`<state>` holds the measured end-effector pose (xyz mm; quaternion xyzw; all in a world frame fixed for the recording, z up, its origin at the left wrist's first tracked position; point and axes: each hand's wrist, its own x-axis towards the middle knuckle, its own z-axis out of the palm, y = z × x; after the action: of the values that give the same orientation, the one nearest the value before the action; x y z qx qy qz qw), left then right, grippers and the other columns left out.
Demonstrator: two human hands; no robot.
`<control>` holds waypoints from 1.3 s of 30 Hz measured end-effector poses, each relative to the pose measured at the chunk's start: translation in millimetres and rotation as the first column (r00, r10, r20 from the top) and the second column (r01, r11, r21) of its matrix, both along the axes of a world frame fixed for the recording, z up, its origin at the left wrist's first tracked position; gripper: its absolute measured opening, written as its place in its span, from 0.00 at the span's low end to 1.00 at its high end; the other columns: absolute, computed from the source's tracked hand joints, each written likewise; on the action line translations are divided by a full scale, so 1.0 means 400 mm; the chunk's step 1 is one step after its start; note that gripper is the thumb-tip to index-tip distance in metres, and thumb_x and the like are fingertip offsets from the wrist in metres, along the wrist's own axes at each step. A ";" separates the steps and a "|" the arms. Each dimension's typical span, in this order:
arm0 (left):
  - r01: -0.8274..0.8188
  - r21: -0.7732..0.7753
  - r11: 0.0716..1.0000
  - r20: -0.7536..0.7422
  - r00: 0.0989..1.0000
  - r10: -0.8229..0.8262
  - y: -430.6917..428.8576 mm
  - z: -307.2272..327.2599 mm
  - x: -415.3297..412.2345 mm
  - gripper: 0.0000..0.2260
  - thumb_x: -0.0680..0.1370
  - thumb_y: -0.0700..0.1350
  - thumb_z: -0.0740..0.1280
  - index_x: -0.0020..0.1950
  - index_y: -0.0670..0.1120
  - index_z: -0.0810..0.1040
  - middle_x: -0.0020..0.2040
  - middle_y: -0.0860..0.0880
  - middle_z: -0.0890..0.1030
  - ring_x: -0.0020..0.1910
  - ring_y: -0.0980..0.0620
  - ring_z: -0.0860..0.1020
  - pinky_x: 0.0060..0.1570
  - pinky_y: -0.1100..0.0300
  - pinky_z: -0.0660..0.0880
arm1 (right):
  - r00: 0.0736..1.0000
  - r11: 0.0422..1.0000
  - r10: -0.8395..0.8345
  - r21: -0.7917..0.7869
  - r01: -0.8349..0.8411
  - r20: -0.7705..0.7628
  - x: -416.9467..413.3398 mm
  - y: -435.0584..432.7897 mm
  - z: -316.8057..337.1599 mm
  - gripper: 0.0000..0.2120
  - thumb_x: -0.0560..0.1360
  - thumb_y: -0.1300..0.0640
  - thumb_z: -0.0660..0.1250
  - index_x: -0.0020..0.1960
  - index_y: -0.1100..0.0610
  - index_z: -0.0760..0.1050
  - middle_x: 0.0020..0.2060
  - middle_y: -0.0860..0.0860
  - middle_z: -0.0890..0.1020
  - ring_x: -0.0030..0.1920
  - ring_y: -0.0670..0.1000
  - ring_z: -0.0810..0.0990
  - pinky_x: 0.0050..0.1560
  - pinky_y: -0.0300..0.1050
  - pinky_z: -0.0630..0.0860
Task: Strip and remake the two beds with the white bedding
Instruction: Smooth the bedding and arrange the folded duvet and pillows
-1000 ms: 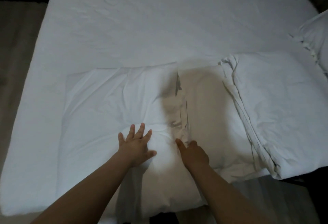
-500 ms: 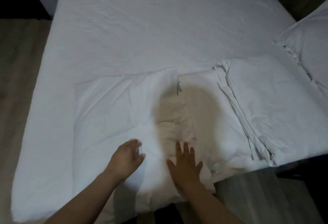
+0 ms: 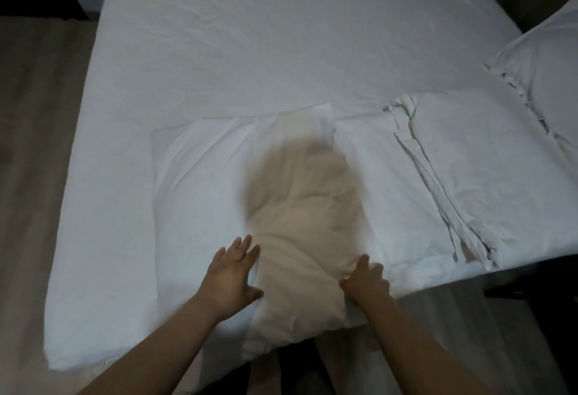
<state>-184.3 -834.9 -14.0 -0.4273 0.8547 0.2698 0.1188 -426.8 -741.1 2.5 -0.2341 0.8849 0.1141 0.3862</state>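
Both forearms reach forward over the near edge of the bed [image 3: 250,35]. The left hand [image 3: 233,272] lies flat with its fingers straight and spread, pressing on the pillow [image 3: 300,222]. The right hand [image 3: 366,282] is at the pillow's other side with its fingers bent. Blur hides whether it grips. The pillow lies between the hands, with folded white bedding [image 3: 469,175] just beside it on the right.

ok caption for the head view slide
Left hand and right hand on a white pillow at the bed's near edge, folded bedding beside it
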 end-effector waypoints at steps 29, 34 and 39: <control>-0.839 0.475 0.264 0.153 0.375 0.914 -0.051 -0.125 0.251 0.56 0.48 0.69 0.78 0.66 0.39 0.68 0.62 0.43 0.76 0.57 0.42 0.76 0.52 0.51 0.75 | 0.992 0.982 0.117 -0.155 -0.109 0.045 0.223 0.021 -0.089 0.59 0.62 0.25 0.65 0.73 0.41 0.27 0.72 0.47 0.25 0.73 0.61 0.28 0.68 0.72 0.54; -0.835 0.503 0.221 0.062 0.290 0.955 -0.043 -0.089 0.223 0.31 0.60 0.60 0.80 0.52 0.42 0.76 0.50 0.45 0.81 0.45 0.46 0.78 0.45 0.55 0.75 | 0.990 0.983 0.112 -0.155 -0.098 0.083 0.195 0.015 -0.089 0.59 0.61 0.25 0.65 0.74 0.41 0.28 0.73 0.47 0.26 0.74 0.61 0.29 0.68 0.73 0.53; -0.817 0.549 0.175 -0.003 0.208 0.978 -0.030 -0.026 0.175 0.21 0.61 0.54 0.81 0.46 0.45 0.79 0.42 0.48 0.83 0.40 0.48 0.81 0.42 0.55 0.78 | 0.985 0.980 0.141 -0.153 -0.124 0.104 0.141 0.020 -0.087 0.59 0.60 0.23 0.63 0.75 0.42 0.29 0.74 0.50 0.27 0.73 0.62 0.29 0.71 0.67 0.46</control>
<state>-114.3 -846.9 -24.4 -0.7579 0.3406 0.5399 -0.1344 -370.4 -733.1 -32.4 -0.3263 0.8497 0.0610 0.4096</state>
